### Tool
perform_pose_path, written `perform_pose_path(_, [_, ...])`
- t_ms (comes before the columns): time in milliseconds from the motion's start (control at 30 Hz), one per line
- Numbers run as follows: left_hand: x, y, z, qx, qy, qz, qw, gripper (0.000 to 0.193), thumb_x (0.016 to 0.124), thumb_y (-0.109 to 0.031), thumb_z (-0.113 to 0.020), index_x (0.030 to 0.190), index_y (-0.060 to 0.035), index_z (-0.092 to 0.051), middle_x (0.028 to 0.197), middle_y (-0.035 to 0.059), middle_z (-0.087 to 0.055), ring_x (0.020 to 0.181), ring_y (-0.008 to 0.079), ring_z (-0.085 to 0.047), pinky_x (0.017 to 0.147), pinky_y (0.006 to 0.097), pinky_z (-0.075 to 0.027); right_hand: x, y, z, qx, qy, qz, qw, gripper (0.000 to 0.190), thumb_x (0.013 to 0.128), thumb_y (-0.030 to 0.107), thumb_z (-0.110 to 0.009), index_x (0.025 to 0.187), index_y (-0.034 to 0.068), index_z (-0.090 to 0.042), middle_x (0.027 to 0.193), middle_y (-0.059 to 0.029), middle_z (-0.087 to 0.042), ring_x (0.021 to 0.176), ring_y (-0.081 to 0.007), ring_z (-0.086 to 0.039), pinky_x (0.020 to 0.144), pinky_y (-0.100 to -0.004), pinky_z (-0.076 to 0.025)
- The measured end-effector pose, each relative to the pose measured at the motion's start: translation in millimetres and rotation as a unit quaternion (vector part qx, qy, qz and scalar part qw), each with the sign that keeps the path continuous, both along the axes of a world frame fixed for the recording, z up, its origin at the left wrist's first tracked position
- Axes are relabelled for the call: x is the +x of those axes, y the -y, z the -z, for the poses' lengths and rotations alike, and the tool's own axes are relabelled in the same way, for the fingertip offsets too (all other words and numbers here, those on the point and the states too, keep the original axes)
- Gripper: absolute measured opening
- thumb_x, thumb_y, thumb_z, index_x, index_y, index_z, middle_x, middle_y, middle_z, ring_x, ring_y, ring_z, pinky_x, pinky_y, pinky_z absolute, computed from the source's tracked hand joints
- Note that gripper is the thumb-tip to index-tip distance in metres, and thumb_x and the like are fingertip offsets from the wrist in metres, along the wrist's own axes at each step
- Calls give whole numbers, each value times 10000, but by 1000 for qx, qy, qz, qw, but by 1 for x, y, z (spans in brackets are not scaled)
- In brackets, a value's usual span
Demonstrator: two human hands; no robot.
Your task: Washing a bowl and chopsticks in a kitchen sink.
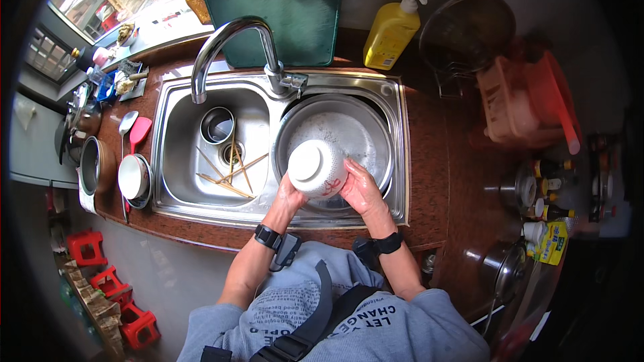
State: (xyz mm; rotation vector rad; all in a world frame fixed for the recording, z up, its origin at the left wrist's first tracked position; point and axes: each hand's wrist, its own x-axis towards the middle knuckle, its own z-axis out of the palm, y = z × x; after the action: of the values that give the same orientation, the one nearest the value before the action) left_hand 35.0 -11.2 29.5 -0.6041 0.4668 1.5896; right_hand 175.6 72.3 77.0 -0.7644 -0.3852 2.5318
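A white bowl with a red pattern is tipped so that its foot ring faces up and away from me. My left hand grips its left side, and my right hand its right side; both look wet. Below the bowl, a large round metal basin with water in it sits in the right sink bowl. Several wooden chopsticks lie crossed around the drain of the left sink bowl. Beside them stands a small metal cup holding liquid.
A chrome faucet arches over the left sink bowl. Stacked bowls, a pink spatula and a pot stand left. Behind are a green board and a yellow pump bottle; a pink basket sits right.
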Motion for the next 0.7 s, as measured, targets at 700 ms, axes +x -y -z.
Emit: perform_pose_path(700, [6,6,6,-18,-40,28,999,427,822,-320,-518,1177,-88,-468,1161,121,-514,1055,293,-501,887,541,-379,-6,9,-17,72,29,-11,997,243,877,164,-461,1096,57,-465,1045,-52,-541,978,-147,-513,846,-314,-414])
